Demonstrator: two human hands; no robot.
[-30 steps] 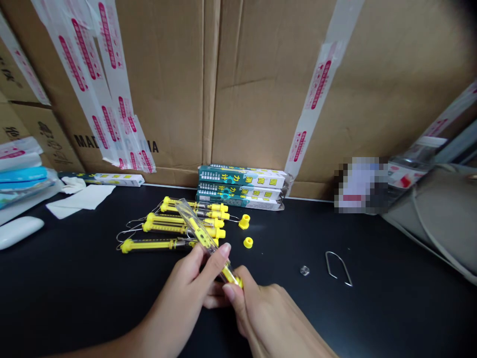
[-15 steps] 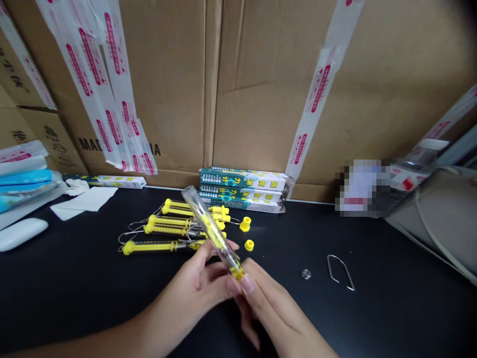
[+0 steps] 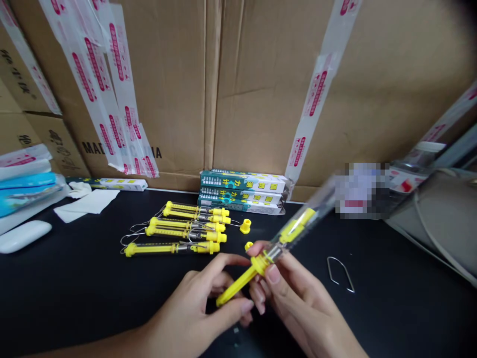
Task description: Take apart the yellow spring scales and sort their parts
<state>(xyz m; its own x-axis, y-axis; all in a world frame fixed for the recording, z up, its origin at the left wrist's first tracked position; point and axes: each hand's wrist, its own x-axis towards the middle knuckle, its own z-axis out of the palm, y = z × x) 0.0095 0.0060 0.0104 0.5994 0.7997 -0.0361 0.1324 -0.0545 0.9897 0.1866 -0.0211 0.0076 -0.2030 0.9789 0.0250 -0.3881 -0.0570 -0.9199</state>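
Note:
A spring scale (image 3: 296, 227) with a clear tube slants up to the right, its far end smeared by motion. My right hand (image 3: 294, 293) pinches it near its yellow collar, thumb on top. From the collar a yellow rod sticks out toward my left hand (image 3: 208, 293). That hand is loosely curled around the rod's low end, thumb below it and index finger above; how firmly it grips is unclear. Several yellow spring scales (image 3: 173, 247) with wire hooks lie side by side behind my left hand. Near them stands a yellow end cap (image 3: 245, 226); another yellow cap (image 3: 248, 245) is partly covered by my fingers.
Printed boxes (image 3: 242, 191) are stacked against the cardboard wall (image 3: 261, 99). A bent wire loop (image 3: 341, 274) lies at right, before a bottle (image 3: 413, 164) and a grey bag (image 3: 439, 214). White tissue (image 3: 87, 205), a white rounded object (image 3: 26, 236) and a tissue pack (image 3: 28, 191) are at left.
The spring scale has swung from leaning up-left to leaning up-right. Its yellow rod now shows on the near side. My right hand has moved right, hiding the small coil on the table.

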